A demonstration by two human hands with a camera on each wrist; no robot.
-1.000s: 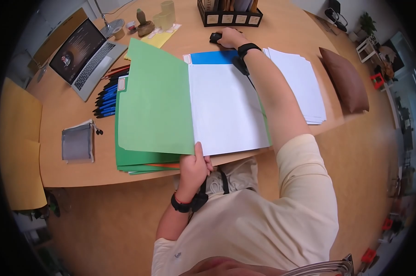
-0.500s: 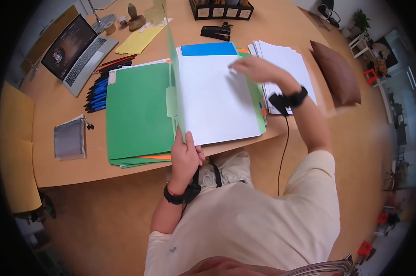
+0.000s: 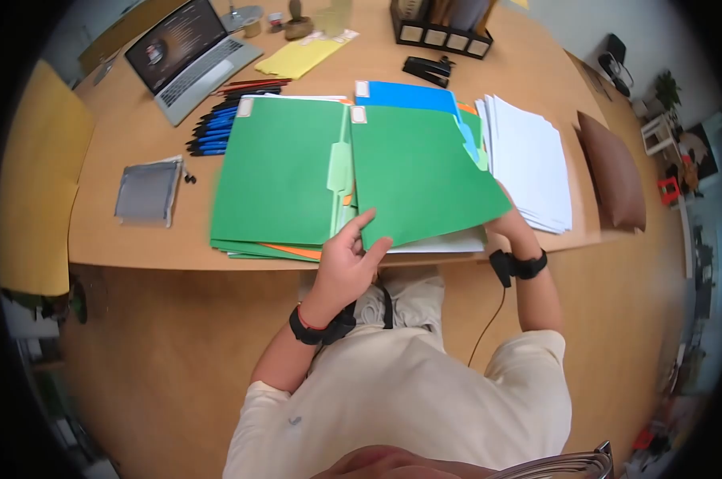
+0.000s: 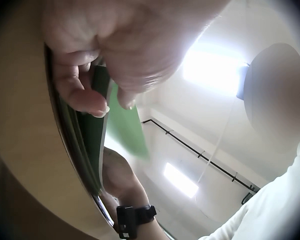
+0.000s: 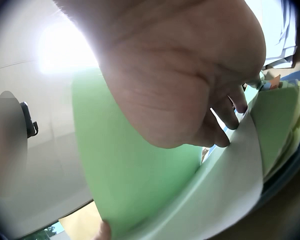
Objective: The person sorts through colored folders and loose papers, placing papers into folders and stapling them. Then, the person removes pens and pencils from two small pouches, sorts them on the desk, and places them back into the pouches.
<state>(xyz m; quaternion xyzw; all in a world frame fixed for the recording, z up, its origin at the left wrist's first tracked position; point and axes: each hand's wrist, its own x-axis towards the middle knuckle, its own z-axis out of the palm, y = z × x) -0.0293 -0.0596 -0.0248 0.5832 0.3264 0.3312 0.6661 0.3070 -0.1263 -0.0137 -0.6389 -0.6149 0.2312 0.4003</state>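
Observation:
A green folder lies at the front of the desk, its cover slanting over a white sheet. At its lower left corner my left hand grips the spine edge, thumb on one side and curled fingers on the other in the left wrist view. Partly hidden beneath the cover's lower right corner is my right hand. In the right wrist view its fingertips rest on the white sheet, with the cover's pale green inside beside the palm. The right thumb is hidden.
Left of the folder sits a stack of green folders. Behind are a blue folder and a black stapler. Loose white paper and a brown cushion lie right; blue pens, a pouch and laptop left.
My right hand left the stapler, came back over the white sheet and down to its right side. The folder's cover swung from the left, through upright, over the sheet.

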